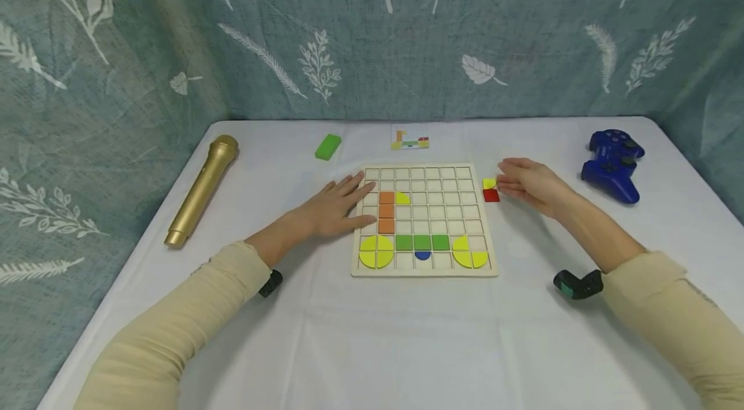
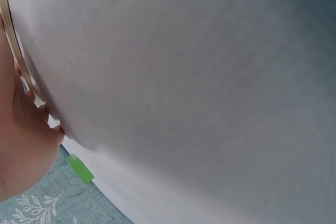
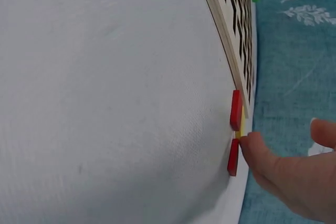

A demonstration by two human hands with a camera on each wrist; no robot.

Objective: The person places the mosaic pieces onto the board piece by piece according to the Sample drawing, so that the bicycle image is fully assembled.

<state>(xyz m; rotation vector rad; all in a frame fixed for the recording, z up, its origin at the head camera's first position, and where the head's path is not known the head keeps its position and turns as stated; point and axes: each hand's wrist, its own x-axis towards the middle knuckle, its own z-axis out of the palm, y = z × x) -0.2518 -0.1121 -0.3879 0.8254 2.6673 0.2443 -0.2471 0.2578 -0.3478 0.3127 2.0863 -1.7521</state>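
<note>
A wooden grid board (image 1: 430,272) lies on the table with colored tiles in its cells. My left hand (image 1: 331,211) rests on its left edge, fingers spread. Orange squares (image 1: 386,212), green squares (image 1: 422,242), yellow quarter-circles (image 1: 376,252) and a blue half-circle (image 1: 422,255) sit in the cells. Right of the board lie a yellow piece (image 1: 489,183) and a red square (image 1: 491,195); in the right wrist view, two red pieces (image 3: 235,109) show. My right hand (image 1: 531,184) has its fingertips at these pieces, thumb apart from the fingers; whether they touch is unclear.
Behind the board lie a pattern card (image 1: 410,137) and a green block (image 1: 328,147). A gold microphone (image 1: 203,190) is at the left, and a blue game controller (image 1: 613,166) at the right. A leaf-patterned curtain (image 1: 372,74) hangs behind the white-covered table (image 1: 407,345).
</note>
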